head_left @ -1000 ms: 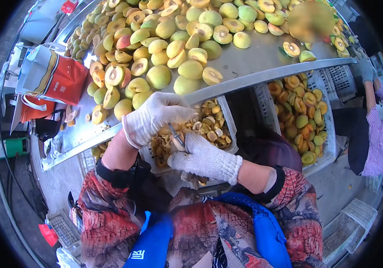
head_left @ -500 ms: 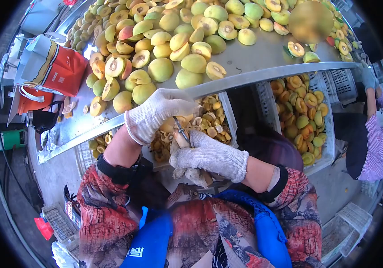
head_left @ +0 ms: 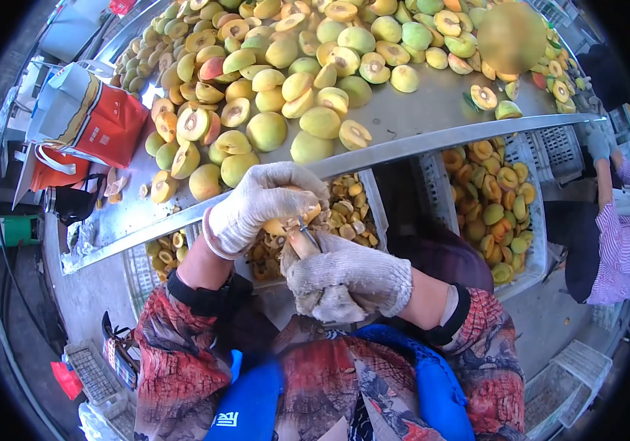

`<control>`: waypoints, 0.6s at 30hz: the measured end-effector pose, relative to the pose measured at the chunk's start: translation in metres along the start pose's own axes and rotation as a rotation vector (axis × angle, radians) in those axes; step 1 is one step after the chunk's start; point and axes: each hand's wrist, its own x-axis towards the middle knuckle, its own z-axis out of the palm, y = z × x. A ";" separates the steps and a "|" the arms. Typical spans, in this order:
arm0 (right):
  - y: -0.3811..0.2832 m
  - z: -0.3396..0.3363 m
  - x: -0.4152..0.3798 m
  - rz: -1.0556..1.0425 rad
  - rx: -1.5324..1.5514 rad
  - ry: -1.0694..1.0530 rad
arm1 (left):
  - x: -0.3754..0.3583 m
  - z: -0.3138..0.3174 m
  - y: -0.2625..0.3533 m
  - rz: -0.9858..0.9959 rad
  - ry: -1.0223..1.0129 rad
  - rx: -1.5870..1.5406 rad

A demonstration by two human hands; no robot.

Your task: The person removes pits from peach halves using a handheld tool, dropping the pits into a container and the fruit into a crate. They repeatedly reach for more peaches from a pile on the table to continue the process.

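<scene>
My left hand (head_left: 260, 202), in a white knit glove, is closed around a yellow peach half (head_left: 289, 223). My right hand (head_left: 344, 279), gloved too, grips a small pitting knife (head_left: 304, 235) whose metal tip is pressed into the fruit. Both hands work just below the steel table's edge, above a white crate of pits and scraps (head_left: 344, 209). Most of the fruit is hidden by the left glove.
The steel table (head_left: 425, 110) carries a heap of whole and halved peaches (head_left: 285, 73). A white crate of pitted halves (head_left: 495, 206) stands at right. A red and white bag (head_left: 90, 117) sits at the left end. Another person (head_left: 609, 220) stands at far right.
Both hands have stayed over the scrap crate; the right hand has turned and dropped slightly, and the knife has moved deeper into the fruit held by the left hand.
</scene>
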 end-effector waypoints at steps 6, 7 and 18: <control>-0.005 0.003 -0.005 -0.062 0.058 -0.030 | 0.008 0.015 -0.011 0.199 0.014 -0.361; -0.004 0.000 -0.004 -0.069 0.033 -0.003 | 0.009 0.017 -0.014 0.219 0.015 -0.393; -0.003 -0.010 0.003 -0.435 -1.198 0.492 | 0.012 0.026 -0.017 0.233 0.211 -0.275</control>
